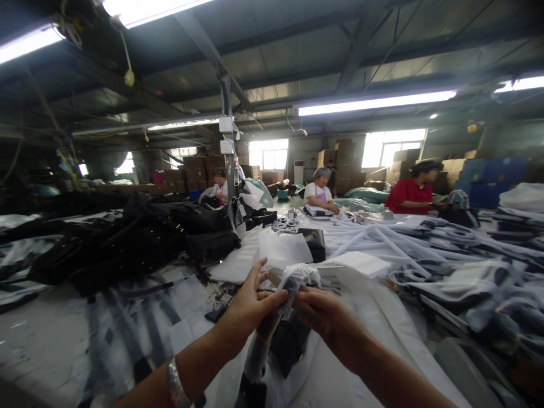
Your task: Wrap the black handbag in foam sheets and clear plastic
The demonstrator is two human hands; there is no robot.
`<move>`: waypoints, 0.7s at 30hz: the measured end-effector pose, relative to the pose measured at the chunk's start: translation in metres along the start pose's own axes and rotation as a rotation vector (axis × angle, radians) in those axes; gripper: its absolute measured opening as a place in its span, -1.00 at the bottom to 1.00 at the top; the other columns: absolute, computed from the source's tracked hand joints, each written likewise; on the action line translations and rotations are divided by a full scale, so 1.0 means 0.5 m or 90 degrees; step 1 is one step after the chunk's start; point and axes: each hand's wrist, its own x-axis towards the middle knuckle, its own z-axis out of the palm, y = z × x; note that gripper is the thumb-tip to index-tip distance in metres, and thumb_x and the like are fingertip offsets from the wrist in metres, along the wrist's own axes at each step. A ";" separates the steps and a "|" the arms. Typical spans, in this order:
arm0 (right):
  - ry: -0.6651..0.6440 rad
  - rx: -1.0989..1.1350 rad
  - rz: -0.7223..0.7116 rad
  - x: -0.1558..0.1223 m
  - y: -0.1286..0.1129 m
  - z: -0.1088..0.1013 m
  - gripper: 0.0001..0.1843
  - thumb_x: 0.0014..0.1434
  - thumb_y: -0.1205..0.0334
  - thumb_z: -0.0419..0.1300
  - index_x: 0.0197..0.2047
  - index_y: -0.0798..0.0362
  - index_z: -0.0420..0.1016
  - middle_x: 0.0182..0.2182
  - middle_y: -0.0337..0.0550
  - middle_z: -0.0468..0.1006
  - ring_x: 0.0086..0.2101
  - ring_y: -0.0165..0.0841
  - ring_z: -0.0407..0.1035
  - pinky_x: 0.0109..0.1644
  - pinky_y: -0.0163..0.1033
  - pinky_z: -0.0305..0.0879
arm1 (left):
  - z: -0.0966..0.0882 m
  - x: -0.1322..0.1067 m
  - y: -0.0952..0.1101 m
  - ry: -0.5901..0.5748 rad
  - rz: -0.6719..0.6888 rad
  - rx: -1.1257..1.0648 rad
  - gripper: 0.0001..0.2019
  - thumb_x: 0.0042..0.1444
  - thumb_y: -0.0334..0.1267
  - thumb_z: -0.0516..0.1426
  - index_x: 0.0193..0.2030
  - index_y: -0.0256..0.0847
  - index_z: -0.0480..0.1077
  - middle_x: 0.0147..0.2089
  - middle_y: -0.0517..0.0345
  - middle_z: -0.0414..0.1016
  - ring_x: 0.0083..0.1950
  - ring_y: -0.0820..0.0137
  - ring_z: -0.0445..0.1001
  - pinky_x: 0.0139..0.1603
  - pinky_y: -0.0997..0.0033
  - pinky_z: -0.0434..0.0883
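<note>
Both hands at 6 o'clock, low centre. Left hand point(249, 306) pinches a dark strap point(272, 323) w/ white tissue wrap point(300, 276); right hand point(321, 314) clenched on same, just beside. Strap looks soft, light, limp; wrap tears easily. Best held near wrapped end. Black bags point(140, 238) at 10 o'clock; table point(42, 345) beneath.

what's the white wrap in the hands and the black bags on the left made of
White wrap: thin crinkled plastic or tissue, it bunches and glints; too blurred to settle. Both the left hand and the right hand pinch it. Black bags: probably faux leather, dark with a dull sheen and small metal fittings.
</note>
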 end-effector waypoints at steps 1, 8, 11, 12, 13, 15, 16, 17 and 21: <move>0.007 0.008 -0.002 0.003 0.003 -0.003 -0.71 0.02 0.17 0.36 -0.15 0.05 0.69 -0.22 -0.14 0.66 -0.22 -0.37 0.45 -0.25 -0.40 0.26 | 0.002 -0.001 0.000 -0.010 -0.007 -0.029 0.01 0.01 -0.11 0.40 0.47 -0.04 -0.13 0.30 -0.22 0.32 0.00 0.16 0.58 0.02 0.23 0.46; 0.005 0.140 -0.023 0.003 0.034 -0.024 -0.66 0.06 0.17 0.37 -0.09 0.10 0.68 -0.16 -0.02 0.68 -0.19 -0.25 0.55 -0.04 -0.23 0.41 | 0.014 -0.005 -0.003 0.014 0.023 -0.075 0.01 -0.05 -0.14 0.43 0.45 -0.19 -0.02 -0.14 0.05 0.60 -0.07 0.22 0.58 -0.05 0.33 0.43; 0.028 0.145 -0.067 -0.011 0.052 -0.014 -0.50 -0.06 0.21 0.47 0.01 0.06 0.64 -0.14 -0.02 0.67 -0.16 -0.23 0.55 0.03 -0.19 0.40 | 0.020 -0.009 0.000 -0.025 0.029 -0.078 -0.32 0.00 -0.13 0.40 0.24 -0.25 0.33 -0.02 -0.04 0.60 0.05 0.16 0.55 0.04 0.31 0.42; 0.037 0.143 -0.082 -0.015 0.058 -0.008 -0.47 -0.08 0.20 0.49 0.01 0.05 0.64 -0.15 -0.02 0.68 -0.15 -0.21 0.55 0.04 -0.15 0.40 | 0.022 -0.011 0.001 -0.038 0.039 -0.067 -0.45 0.03 -0.13 0.38 0.14 -0.26 0.42 0.00 -0.05 0.60 0.07 0.16 0.54 0.06 0.32 0.41; 0.052 0.141 -0.101 -0.016 0.066 -0.002 -0.47 -0.08 0.17 0.50 0.01 0.04 0.64 -0.15 -0.02 0.68 -0.14 -0.18 0.55 0.06 -0.11 0.40 | 0.025 -0.012 0.001 -0.043 0.048 -0.053 -0.55 0.05 -0.13 0.37 0.05 -0.26 0.47 0.00 -0.04 0.60 0.07 0.17 0.54 0.07 0.33 0.41; 0.099 0.125 -0.144 -0.013 0.084 0.008 -0.48 -0.07 0.12 0.51 -0.01 0.01 0.64 -0.14 -0.03 0.67 -0.10 -0.14 0.54 0.08 -0.06 0.40 | 0.029 -0.015 0.000 -0.031 0.062 -0.024 -0.64 0.07 -0.13 0.36 -0.04 -0.24 0.50 -0.05 0.01 0.62 0.03 0.20 0.56 0.05 0.35 0.42; 0.128 0.113 -0.166 -0.007 0.096 0.011 -0.48 -0.07 0.09 0.51 -0.01 0.00 0.63 -0.14 -0.03 0.67 -0.09 -0.12 0.54 0.09 -0.05 0.40 | 0.032 -0.016 -0.001 -0.020 0.070 -0.014 -0.66 0.06 -0.14 0.36 -0.06 -0.23 0.50 -0.08 0.04 0.63 0.01 0.22 0.56 0.03 0.36 0.42; 0.158 0.098 -0.187 -0.001 0.108 0.013 -0.48 -0.06 0.06 0.50 -0.02 -0.01 0.63 -0.13 -0.04 0.67 -0.08 -0.11 0.53 0.09 -0.04 0.40 | 0.034 -0.017 -0.003 -0.012 0.081 -0.004 -0.66 0.06 -0.14 0.36 -0.07 -0.22 0.49 -0.10 0.06 0.63 0.00 0.22 0.57 0.02 0.36 0.43; 0.271 0.041 -0.253 0.027 0.158 0.017 -0.46 -0.02 -0.07 0.45 -0.01 -0.02 0.57 -0.06 -0.05 0.65 -0.04 -0.09 0.52 0.09 -0.06 0.41 | 0.041 -0.026 -0.014 0.019 0.141 0.064 -0.71 0.07 -0.16 0.34 -0.10 -0.21 0.50 -0.13 0.07 0.64 -0.02 0.21 0.58 0.04 0.32 0.43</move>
